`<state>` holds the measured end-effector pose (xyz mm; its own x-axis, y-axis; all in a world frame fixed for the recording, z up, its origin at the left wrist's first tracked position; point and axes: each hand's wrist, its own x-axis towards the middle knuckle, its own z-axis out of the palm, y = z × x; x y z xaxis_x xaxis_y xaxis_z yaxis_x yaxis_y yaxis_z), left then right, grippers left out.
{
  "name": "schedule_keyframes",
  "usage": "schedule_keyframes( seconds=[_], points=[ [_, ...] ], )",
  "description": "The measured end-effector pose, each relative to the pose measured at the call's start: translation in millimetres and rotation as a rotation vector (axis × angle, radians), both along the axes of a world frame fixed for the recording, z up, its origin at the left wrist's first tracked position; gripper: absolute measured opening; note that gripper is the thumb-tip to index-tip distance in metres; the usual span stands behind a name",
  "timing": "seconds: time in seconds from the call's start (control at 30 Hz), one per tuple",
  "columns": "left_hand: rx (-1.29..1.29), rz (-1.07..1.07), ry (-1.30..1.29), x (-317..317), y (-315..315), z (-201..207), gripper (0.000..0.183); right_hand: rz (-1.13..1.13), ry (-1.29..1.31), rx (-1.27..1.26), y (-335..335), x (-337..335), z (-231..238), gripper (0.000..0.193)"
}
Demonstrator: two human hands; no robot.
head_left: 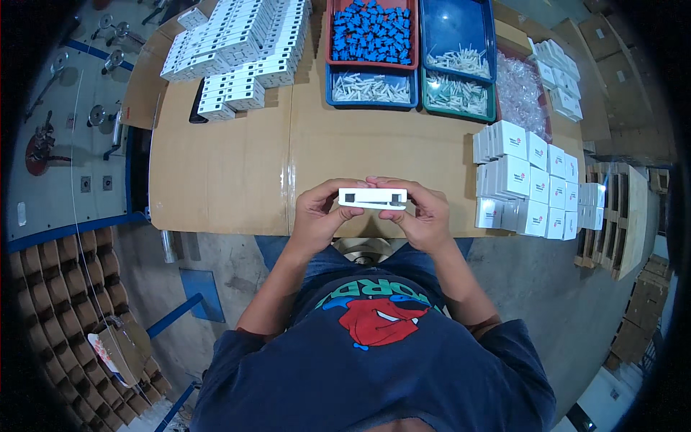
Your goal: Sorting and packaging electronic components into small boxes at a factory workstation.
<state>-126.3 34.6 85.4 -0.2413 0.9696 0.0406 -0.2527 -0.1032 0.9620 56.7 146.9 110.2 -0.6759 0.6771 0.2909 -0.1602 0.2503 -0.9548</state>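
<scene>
A white plastic housing (371, 194) with dark square openings near its two ends is held level between my hands, close to the table's near edge. My left hand (318, 212) grips its left end, thumb below and fingers behind. On the right end my right hand (426, 214) closes in the same way, its fingertips along the far side. The side of the housing turned away from me is hidden. Beyond it stand a red tray of small blue parts (371, 34) and a blue tray of slim white plastic pieces (371, 88).
Stacked white housings (230, 57) fill the table's far left. White boxes (529, 183) stand in rows at the right. Behind them are another blue tray (457, 29), a green tray (461, 97) and clear plastic bags (520, 86). Brown cardboard (216, 165) covers the table.
</scene>
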Motion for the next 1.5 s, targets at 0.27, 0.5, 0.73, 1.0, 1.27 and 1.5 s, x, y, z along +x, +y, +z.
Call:
schedule_keyframes(
  seconds=[0.27,0.5,0.73,1.0,1.27,1.5],
  points=[
    [-0.064,-0.024,0.011,3,1,7,0.039,0.005,-0.012,0.029,5,2,-3,0.031],
    [0.053,0.049,-0.043,7,-1,-3,0.040,-0.008,-0.023,0.017,3,4,-9,0.032],
    [0.020,0.057,-0.034,7,-5,0,0.040,0.010,-0.006,-0.022,1,4,-6,0.031],
    [0.044,0.049,-0.019,6,-5,-1,0.040,0.035,0.005,0.003,4,5,-3,0.032],
    [0.077,0.023,-0.017,6,-4,-3,0.040,0.047,0.047,0.043,5,6,-7,0.034],
    [0.053,0.039,-0.015,8,-2,3,0.040,0.047,0.035,0.056,7,7,-6,0.034]
  ],
)
